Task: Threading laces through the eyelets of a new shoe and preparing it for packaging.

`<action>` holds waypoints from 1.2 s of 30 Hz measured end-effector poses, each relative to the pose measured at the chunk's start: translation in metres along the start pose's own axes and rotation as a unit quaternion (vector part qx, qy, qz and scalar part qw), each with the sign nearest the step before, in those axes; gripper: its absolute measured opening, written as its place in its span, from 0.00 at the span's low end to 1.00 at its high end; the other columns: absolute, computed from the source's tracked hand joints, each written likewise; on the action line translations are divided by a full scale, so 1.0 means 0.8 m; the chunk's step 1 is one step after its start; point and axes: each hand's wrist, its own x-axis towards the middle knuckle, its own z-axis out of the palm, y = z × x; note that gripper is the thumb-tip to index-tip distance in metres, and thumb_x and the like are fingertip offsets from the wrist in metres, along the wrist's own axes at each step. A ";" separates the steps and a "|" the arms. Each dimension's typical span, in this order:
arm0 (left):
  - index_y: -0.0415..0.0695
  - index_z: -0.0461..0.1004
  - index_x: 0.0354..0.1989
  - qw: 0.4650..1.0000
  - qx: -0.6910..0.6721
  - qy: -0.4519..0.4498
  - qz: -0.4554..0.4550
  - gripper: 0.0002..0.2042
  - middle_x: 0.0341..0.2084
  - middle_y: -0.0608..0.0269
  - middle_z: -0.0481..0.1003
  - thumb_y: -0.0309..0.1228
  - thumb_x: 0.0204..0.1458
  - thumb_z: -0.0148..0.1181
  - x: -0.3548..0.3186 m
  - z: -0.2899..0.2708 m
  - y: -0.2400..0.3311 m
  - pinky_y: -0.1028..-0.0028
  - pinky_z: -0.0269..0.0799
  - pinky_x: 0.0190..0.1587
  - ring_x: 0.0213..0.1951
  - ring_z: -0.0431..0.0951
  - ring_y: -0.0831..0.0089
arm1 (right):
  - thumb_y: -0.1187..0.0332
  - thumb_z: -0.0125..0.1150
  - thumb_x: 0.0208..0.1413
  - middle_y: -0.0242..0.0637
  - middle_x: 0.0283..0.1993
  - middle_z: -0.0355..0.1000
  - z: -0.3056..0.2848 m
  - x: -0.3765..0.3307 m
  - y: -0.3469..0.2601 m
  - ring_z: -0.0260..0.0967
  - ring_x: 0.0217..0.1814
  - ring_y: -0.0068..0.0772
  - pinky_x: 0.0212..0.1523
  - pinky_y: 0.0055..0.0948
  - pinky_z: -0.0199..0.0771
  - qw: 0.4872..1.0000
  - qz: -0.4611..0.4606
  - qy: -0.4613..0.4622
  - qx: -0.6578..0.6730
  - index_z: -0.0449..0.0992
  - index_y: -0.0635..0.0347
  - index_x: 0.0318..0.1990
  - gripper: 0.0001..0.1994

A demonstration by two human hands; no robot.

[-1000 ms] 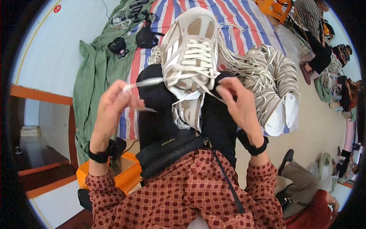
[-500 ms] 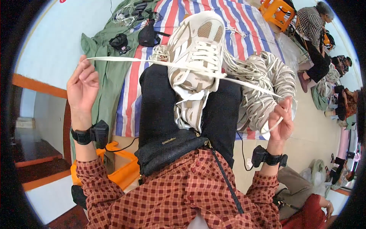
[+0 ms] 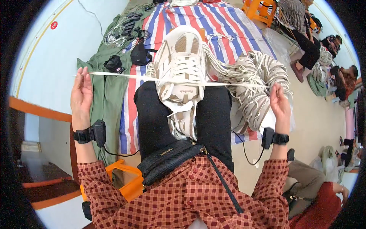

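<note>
A white and beige sneaker [image 3: 182, 72] rests on my lap, toe pointing away, clamped between my black-trousered knees. A white shoelace [image 3: 129, 76] runs through it and stretches taut to both sides. My left hand [image 3: 81, 95] pinches the left end of the lace, held far out to the left. My right hand [image 3: 279, 105] grips the right end, out to the right at about the same height. Both wrists wear black bands with small devices.
A heap of white laces [image 3: 255, 84] lies on a striped red, white and blue sheet [image 3: 225, 26] right of the shoe. Black pouches [image 3: 126, 57] lie on green cloth at the left. An orange stool [image 3: 126, 183] stands below. Other people sit at the right.
A second ago both hands were close together at the shoe's laces. They have since moved wide apart, pulling the lace tight and level across the shoe.
</note>
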 end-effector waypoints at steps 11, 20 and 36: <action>0.39 0.76 0.31 0.650 0.567 -0.445 0.240 0.05 0.35 0.55 0.76 0.25 0.56 0.54 -0.171 0.139 -0.163 0.75 0.71 0.34 0.31 0.77 0.74 | 0.69 0.57 0.57 0.31 0.26 0.74 0.130 -0.034 0.204 0.70 0.22 0.20 0.27 0.19 0.70 0.740 -0.050 -0.144 -0.655 0.80 0.64 0.33 0.08; 0.35 0.75 0.35 0.804 0.454 -0.384 0.018 0.07 0.47 0.53 0.72 0.23 0.58 0.51 -0.182 0.179 -0.182 0.77 0.74 0.35 0.32 0.79 0.73 | 0.66 0.56 0.57 0.45 0.29 0.74 0.150 -0.037 0.254 0.72 0.30 0.42 0.34 0.33 0.70 0.590 -0.209 -0.183 -0.758 0.77 0.65 0.36 0.10; 0.33 0.76 0.34 0.826 0.424 -0.371 0.001 0.08 0.49 0.52 0.70 0.24 0.58 0.50 -0.179 0.172 -0.186 0.78 0.75 0.36 0.33 0.79 0.74 | 0.63 0.53 0.57 0.26 0.21 0.67 0.178 0.021 0.231 0.60 0.21 0.16 0.23 0.20 0.61 0.637 0.185 -0.275 -0.696 0.72 0.61 0.23 0.13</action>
